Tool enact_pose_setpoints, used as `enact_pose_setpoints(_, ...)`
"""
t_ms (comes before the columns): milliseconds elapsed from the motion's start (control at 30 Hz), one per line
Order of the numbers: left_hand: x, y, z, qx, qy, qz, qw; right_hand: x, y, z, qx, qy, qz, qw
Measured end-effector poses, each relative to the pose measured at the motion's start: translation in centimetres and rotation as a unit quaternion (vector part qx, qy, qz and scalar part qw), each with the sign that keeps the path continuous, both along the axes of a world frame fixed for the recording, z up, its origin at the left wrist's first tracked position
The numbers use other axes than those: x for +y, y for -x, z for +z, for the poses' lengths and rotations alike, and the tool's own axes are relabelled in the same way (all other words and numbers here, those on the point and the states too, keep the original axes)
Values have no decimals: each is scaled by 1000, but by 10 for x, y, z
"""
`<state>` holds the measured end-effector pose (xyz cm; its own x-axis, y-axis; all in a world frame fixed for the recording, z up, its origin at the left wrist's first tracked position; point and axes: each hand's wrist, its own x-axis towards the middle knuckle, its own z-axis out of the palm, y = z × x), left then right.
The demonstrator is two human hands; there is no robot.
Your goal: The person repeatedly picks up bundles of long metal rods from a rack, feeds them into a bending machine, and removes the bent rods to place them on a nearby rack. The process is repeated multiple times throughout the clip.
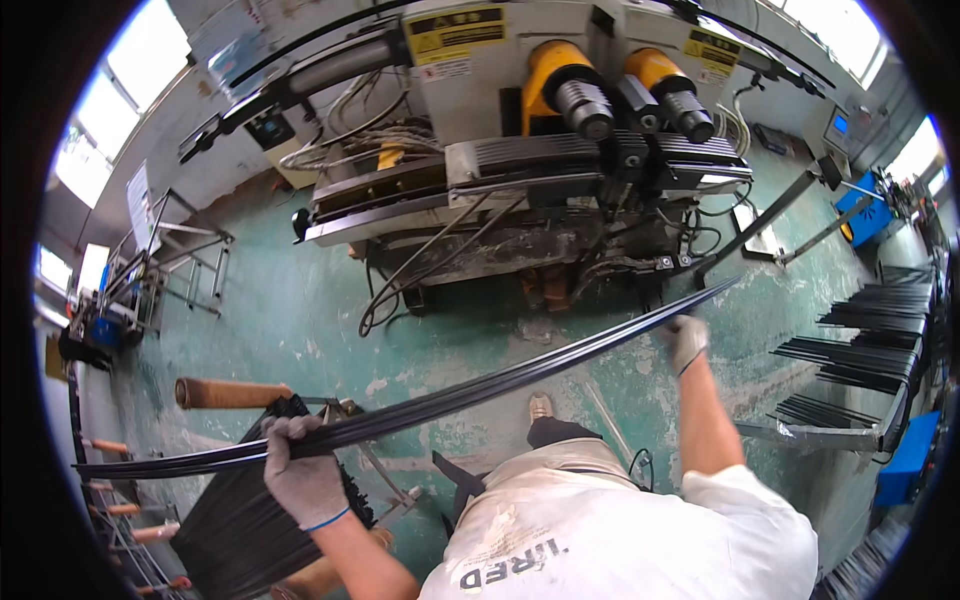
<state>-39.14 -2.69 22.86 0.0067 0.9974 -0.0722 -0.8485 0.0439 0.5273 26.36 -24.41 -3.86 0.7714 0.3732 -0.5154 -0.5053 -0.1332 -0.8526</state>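
Observation:
A bundle of long, thin black strips stretches across in front of me, its left end lower and its right end raised. My left hand, in a light grey knitted glove with a blue cuff edge, is closed around the bundle left of its middle. My right hand, also gloved, grips it close to the right end; its fingers are partly hidden and slightly blurred. Beneath my left hand, a stack of similar black strips lies on a metal rack with brown padded rollers.
A large machine with two yellow-housed cylinders stands ahead, loose cables hanging at its front. To the right, a rack bears several batches of black strips. Metal frames stand at the far left on the worn green floor.

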Motion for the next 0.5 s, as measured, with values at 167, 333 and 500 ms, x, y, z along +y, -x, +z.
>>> enact_pose_setpoints(167,47,-125,-19,58,12,-112,992,100,123,98,290,-334,-66,894)
enact_pose_setpoints(333,131,-114,13,81,-88,-157,980,103,31,97,159,-352,-63,920)
enact_pose_setpoints(500,218,-90,-4,93,-90,-137,982,123,-36,123,66,-375,-165,910)
